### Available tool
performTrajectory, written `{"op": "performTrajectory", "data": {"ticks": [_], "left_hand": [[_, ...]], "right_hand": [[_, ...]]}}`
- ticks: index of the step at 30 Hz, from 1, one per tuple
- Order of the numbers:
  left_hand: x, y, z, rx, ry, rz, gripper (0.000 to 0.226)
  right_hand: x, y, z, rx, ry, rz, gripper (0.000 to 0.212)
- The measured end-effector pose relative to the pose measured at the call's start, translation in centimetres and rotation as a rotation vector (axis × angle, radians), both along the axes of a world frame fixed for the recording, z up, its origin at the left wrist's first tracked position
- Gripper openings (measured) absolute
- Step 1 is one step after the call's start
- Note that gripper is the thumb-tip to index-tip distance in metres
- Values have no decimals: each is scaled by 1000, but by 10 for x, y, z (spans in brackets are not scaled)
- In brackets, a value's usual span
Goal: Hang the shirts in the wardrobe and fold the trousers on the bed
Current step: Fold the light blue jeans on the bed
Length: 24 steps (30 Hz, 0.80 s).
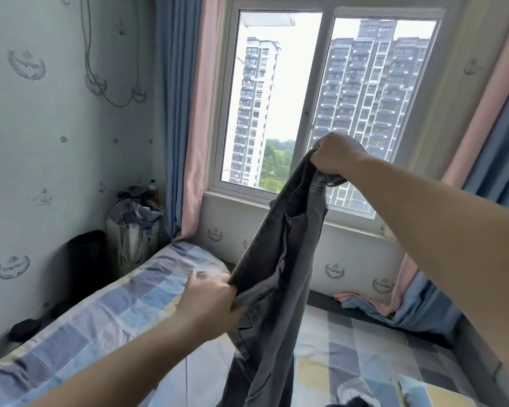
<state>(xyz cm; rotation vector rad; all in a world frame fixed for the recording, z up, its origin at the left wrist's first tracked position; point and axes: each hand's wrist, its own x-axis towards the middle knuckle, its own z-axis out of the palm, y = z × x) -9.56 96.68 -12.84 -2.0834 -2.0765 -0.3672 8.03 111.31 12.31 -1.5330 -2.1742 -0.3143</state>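
A pair of dark grey jeans (276, 259) hangs in the air above the bed (106, 306). My right hand (335, 157) grips the waistband high up in front of the window. Lower down and to the left, my left hand (209, 298) pinches the trousers' left edge. The legs drop down out of the bottom of the view. The bed has a checked blue, grey and yellow cover.
A window (321, 107) with pink and blue curtains (185, 113) fills the far wall. A bag stuffed with clothes (135, 224) and a black object (86, 257) stand by the left wall. Light blue cloth (356, 389) lies on the bed at the lower right.
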Motion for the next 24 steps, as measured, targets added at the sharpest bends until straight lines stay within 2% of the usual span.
{"op": "performTrajectory", "data": {"ticks": [3,7,11,14,17,21,24], "left_hand": [[-16,12,8,62,-214,22,34],[-53,27,37,256,-364,28,33],[-74,38,82,404,-301,-64,28],[-77,46,119,432,-214,-133,23],[-69,51,152,453,-177,-175,18],[-34,53,200,483,-145,-236,17],[3,51,241,496,-135,-263,28]], "right_hand": [[26,6,-5,-29,-21,65,29],[72,12,-17,22,-246,163,24],[116,10,-33,76,-466,254,15],[140,10,-40,103,-496,283,19],[158,10,-38,149,-425,188,19],[174,1,-25,397,-486,-100,22],[187,-12,-1,361,-441,-267,28]]}}
